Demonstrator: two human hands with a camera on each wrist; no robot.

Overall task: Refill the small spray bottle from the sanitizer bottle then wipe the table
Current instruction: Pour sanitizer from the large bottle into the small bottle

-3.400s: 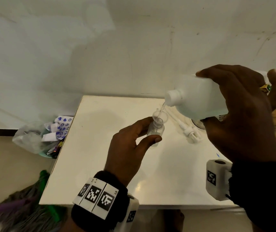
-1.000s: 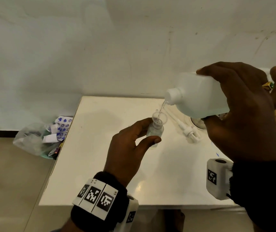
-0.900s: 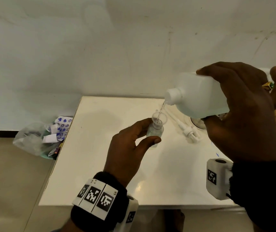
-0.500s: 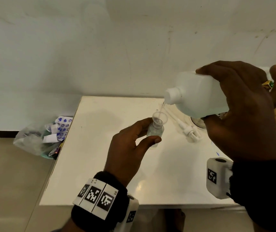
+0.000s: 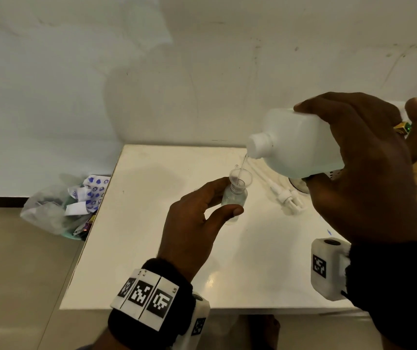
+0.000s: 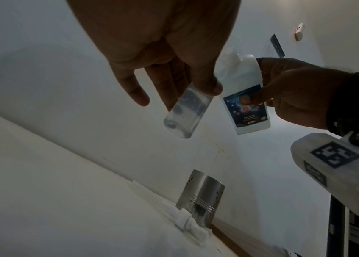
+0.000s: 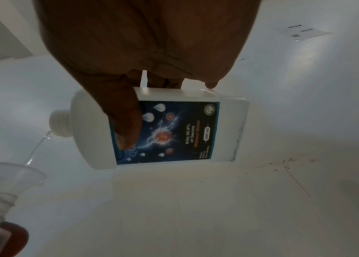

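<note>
My left hand pinches a small clear spray bottle above the white table, with a clear funnel seated in its neck. In the left wrist view the small bottle holds clear liquid. My right hand grips the white sanitizer bottle, tipped on its side with its open neck over the funnel. A thin stream runs from the sanitizer bottle into the funnel. The blue label faces down.
A white pump head with its tube lies on the table right of the small bottle. A steel perforated cup stands behind it by the wall. A bin bag of rubbish sits on the floor left of the table.
Both hands hold nearly still while the stream keeps flowing into the funnel. The sanitizer bottle has risen very slightly.
</note>
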